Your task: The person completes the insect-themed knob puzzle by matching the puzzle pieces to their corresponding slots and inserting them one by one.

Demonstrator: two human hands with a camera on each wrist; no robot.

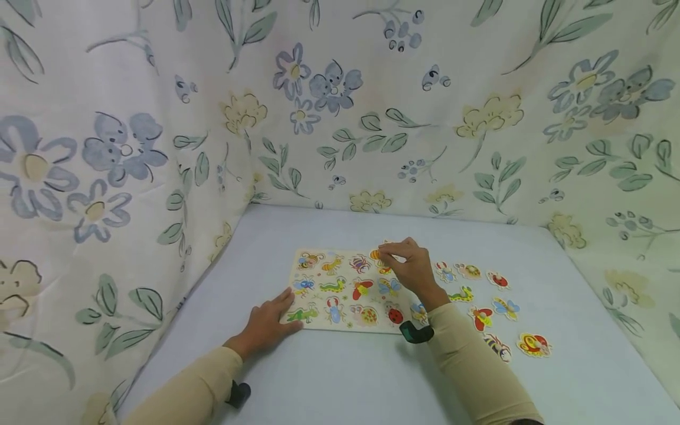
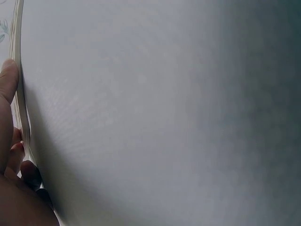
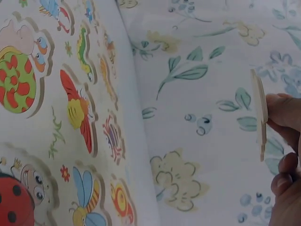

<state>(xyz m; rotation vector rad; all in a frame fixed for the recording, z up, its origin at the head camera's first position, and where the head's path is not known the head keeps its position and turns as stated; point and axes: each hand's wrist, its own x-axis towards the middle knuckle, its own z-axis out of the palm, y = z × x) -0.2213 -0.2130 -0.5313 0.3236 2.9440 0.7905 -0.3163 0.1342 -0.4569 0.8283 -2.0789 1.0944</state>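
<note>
A puzzle board (image 1: pixel 347 271) with printed bugs lies on the table. My left hand (image 1: pixel 265 323) rests at its front left corner, thumb along the front edge and fingers at the left side. In the left wrist view the thumb (image 2: pixel 8 82) touches the board's edge. My right hand (image 1: pixel 414 268) is over the board's back right part, pinching a thin wooden puzzle piece (image 1: pixel 376 255) with an orange-yellow striped bug between thumb and fingertips. The right wrist view shows this piece (image 3: pixel 259 115) edge-on, so its picture is hidden there. The right forearm covers some of the board's right side.
Several loose pieces lie right of the board, among them a caterpillar (image 1: pixel 461 294), a ladybug (image 1: pixel 498 280), a snail (image 1: pixel 470 271), a dragonfly (image 1: pixel 506 308) and a red-winged bug (image 1: pixel 481 319). Floral cloth (image 1: pixel 372 118) hangs behind and at both sides of the table.
</note>
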